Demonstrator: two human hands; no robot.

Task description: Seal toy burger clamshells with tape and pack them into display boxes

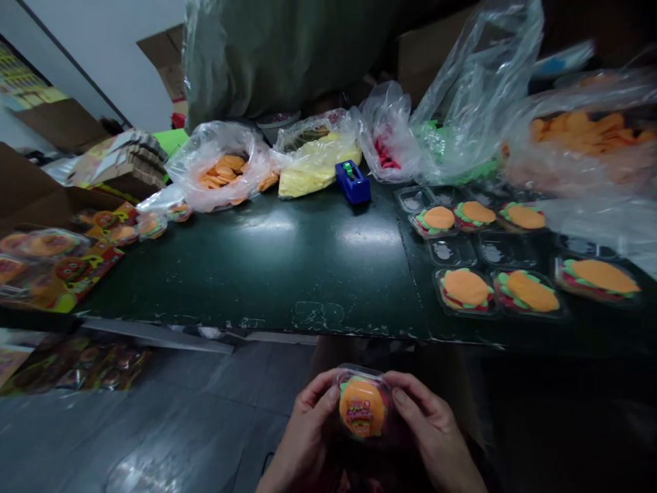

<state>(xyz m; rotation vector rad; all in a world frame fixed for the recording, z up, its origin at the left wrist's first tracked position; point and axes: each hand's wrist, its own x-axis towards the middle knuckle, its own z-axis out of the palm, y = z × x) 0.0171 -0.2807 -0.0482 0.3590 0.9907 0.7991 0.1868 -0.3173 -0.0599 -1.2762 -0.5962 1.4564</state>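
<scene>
Gripping the burger candy pack (362, 407) between your left hand (308, 438) and right hand (434, 435), set thumbs on opposite rims; press evenly.

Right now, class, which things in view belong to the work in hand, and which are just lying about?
In hand: burger pack, held by left hand and right hand; filled trays; empty trays; bag of orange pieces.
Lying about: blue tape dispenser; cardboard box.

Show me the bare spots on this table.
Bare: the broad middle of the green table, bordered by sealed burger packs at left, candy bags and the blue tape dispenser behind, burger trays at right. Crowded: those three sides; only the near edge is open. The left hand and right hand hold one burger pack.
</scene>
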